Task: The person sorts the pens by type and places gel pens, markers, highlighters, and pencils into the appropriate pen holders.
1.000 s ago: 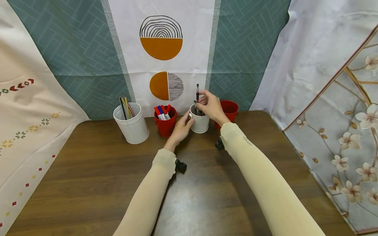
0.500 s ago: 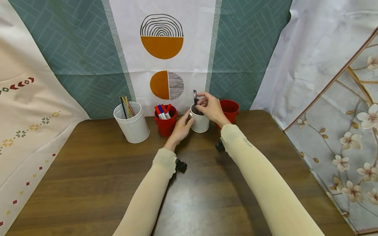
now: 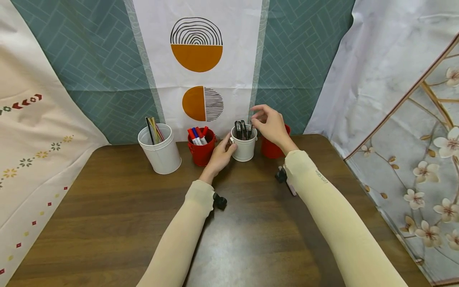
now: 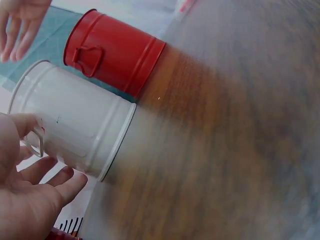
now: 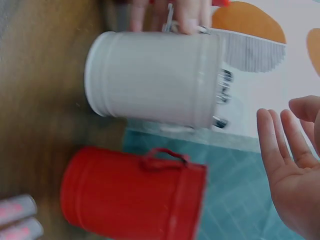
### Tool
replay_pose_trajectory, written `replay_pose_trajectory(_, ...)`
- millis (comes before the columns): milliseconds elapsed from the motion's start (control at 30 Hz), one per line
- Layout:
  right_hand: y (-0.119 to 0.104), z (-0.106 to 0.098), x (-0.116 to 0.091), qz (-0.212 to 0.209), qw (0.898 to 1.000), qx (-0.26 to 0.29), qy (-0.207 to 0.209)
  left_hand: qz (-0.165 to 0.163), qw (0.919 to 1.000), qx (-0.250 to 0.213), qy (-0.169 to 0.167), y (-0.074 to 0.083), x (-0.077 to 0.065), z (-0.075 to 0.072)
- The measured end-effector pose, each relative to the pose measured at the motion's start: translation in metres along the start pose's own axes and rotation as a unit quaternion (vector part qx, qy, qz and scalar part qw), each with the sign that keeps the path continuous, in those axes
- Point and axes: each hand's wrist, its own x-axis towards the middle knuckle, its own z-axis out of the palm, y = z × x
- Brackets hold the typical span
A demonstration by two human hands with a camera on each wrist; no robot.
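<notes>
A small white metal bucket [image 3: 244,151] stands on the wooden table with several black pens [image 3: 243,130] upright in it, their clear caps above the rim. My left hand [image 3: 220,157] holds its left side; the left wrist view shows the thumb at the wire handle [image 4: 37,142] and the fingers curled against the wall. My right hand [image 3: 269,122] is raised just right of the pens, fingers apart from them. In the right wrist view that hand [image 5: 295,170] holds nothing. Behind it is a red bucket [image 3: 271,148], its top mostly hidden.
Left of the white bucket stands another red bucket [image 3: 202,155] with red- and blue-capped markers [image 3: 197,137]. Farther left, a larger white bucket [image 3: 163,159] holds thin sticks [image 3: 154,131]. Two pale objects with pink marks [image 5: 17,220] lie near my right wrist. Patterned cloths hang around the table.
My right hand has lowered a black pen into the small white bucket, let go of it and moved right and up. My left hand has stayed at the bucket.
</notes>
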Motion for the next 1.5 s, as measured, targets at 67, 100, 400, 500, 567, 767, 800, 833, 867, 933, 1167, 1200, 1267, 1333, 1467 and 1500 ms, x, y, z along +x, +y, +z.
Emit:
replay_pose_trajectory(67,-0.005,-0.011,-0.002,-0.001,1.0,-0.001,0.0,0.0,1.0,-0.003,0.003,0.001,0.0,-0.001)
replay_pose_trajectory(100,-0.007,-0.016,-0.003,-0.002,1.0,-0.003,-0.001,0.001,1.0,-0.004,0.004,0.002,0.0,-0.002)
replay_pose_trajectory(400,-0.015,-0.057,-0.021,-0.013,0.999,-0.035,0.003,0.008,0.9997,0.021,0.008,0.013,-0.002,-0.006)
replay_pose_trajectory(500,-0.016,-0.066,-0.029,-0.017,0.999,-0.048,-0.001,0.01,0.9997,0.019,0.014,0.02,-0.004,-0.008)
replay_pose_trajectory(567,-0.016,-0.07,-0.034,-0.018,0.998,-0.057,-0.004,0.018,0.9995,0.016,0.02,0.025,-0.003,-0.011)
replay_pose_trajectory(767,-0.014,-0.082,-0.052,0.0,0.997,-0.068,-0.023,0.053,0.9976,0.028,0.034,0.038,-0.004,-0.017)
replay_pose_trajectory(800,-0.014,-0.085,-0.055,0.003,0.997,-0.071,-0.026,0.055,0.9972,0.037,0.036,0.041,-0.004,-0.017)
replay_pose_trajectory(833,-0.013,-0.087,-0.058,0.005,0.997,-0.072,-0.029,0.055,0.9968,0.046,0.036,0.043,-0.005,-0.018)
replay_pose_trajectory(867,-0.012,-0.089,-0.061,0.008,0.997,-0.073,-0.031,0.057,0.9962,0.055,0.037,0.046,-0.006,-0.018)
replay_pose_trajectory(933,-0.011,-0.093,-0.066,0.014,0.996,-0.078,-0.03,0.062,0.9946,0.073,0.04,0.053,-0.007,-0.019)
replay_pose_trajectory(1167,-0.005,-0.105,-0.084,0.013,0.997,-0.08,-0.011,0.112,0.9874,0.103,0.043,0.078,-0.011,-0.018)
replay_pose_trajectory(1200,-0.004,-0.107,-0.087,0.014,0.996,-0.083,-0.009,0.118,0.9872,0.099,0.04,0.08,-0.012,-0.016)
replay_pose_trajectory(1267,-0.001,-0.112,-0.093,0.016,0.996,-0.09,-0.008,0.126,0.9878,0.086,0.03,0.084,-0.014,-0.011)
replay_pose_trajectory(1333,0.001,-0.117,-0.1,0.021,0.995,-0.096,-0.005,0.128,0.9897,0.064,0.012,0.087,-0.016,-0.005)
replay_pose_trajectory(1467,0.008,-0.123,-0.114,0.026,0.995,-0.096,-0.004,0.123,0.9916,0.028,-0.028,0.092,-0.019,0.011)
replay_pose_trajectory(1500,0.009,-0.124,-0.117,0.028,0.995,-0.097,-0.004,0.121,0.9917,0.024,-0.037,0.094,-0.019,0.015)
